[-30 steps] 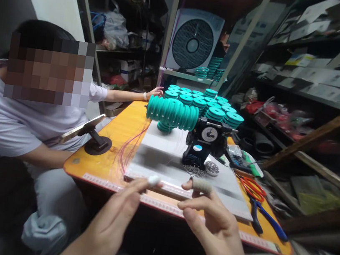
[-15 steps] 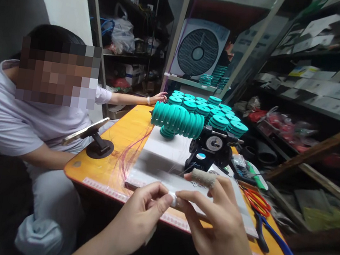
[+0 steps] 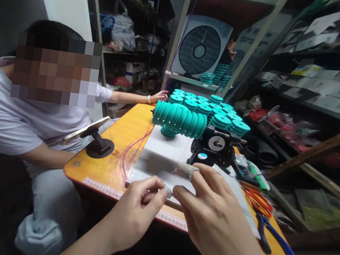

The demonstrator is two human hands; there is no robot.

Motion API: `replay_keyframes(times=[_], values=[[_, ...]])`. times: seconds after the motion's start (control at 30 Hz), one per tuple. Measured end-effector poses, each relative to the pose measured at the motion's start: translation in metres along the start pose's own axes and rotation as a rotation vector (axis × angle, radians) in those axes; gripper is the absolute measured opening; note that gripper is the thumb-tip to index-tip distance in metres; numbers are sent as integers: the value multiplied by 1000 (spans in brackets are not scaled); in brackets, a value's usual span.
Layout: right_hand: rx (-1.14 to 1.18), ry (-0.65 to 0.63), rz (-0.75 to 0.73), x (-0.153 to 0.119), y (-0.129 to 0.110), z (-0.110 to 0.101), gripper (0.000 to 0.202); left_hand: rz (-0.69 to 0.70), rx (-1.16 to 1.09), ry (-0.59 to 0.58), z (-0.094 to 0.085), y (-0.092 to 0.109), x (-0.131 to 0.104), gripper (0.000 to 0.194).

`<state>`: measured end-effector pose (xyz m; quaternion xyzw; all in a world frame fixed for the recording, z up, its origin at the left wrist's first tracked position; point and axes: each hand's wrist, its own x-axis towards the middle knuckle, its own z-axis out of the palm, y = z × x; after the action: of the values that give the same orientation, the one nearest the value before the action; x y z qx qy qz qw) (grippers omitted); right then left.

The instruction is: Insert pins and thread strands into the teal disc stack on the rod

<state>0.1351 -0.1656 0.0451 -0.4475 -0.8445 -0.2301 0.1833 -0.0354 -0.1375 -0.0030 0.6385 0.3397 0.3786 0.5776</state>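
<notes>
My left hand (image 3: 143,202) is closed, pinching a small white piece (image 3: 167,191) between thumb and fingertips; its kind is too small to tell. Just to the right, my right hand (image 3: 209,205) has its index finger and thumb close together, a narrow gap from the white piece. Whatever lies between them, if anything, is hidden. A beige wrap (image 3: 187,171) covers another finger of that hand, which stretches forward. Beyond both hands stands a black winding machine (image 3: 215,144) with a dial, carrying a row of green spools (image 3: 179,119) on its shaft.
Several stacked green spools (image 3: 204,107) stand at the table's back. Reddish wire (image 3: 126,155) trails across the orange table (image 3: 107,144). Blue-handled pliers (image 3: 280,240) and orange-handled scissors (image 3: 261,201) lie right. A co-worker (image 3: 40,126) sits left, beside a phone on a stand (image 3: 100,147).
My right fingertips have drawn slightly away from the white piece, and the wrapped finger has moved left. My left hand has shifted a little left, still pinching the piece.
</notes>
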Motion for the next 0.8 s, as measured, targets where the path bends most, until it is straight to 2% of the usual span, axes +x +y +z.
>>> replay_keyframes(times=[0.13,0.27,0.37,0.63,0.8], values=[[64,6,15,2,2,-4,17,2,-44,13,0,2,2,27],[308,88,49,4,7,-9,24,-77,-187,-19,-5,1,4,30],[436,129,35,6,10,-10,32,-88,-298,-60,-8,2,6,29],[584,177,18,14,17,-4,37,-47,-382,-64,-7,7,13,29],[593,193,16,23,21,-1,27,-25,-395,-62,-12,8,18,31]])
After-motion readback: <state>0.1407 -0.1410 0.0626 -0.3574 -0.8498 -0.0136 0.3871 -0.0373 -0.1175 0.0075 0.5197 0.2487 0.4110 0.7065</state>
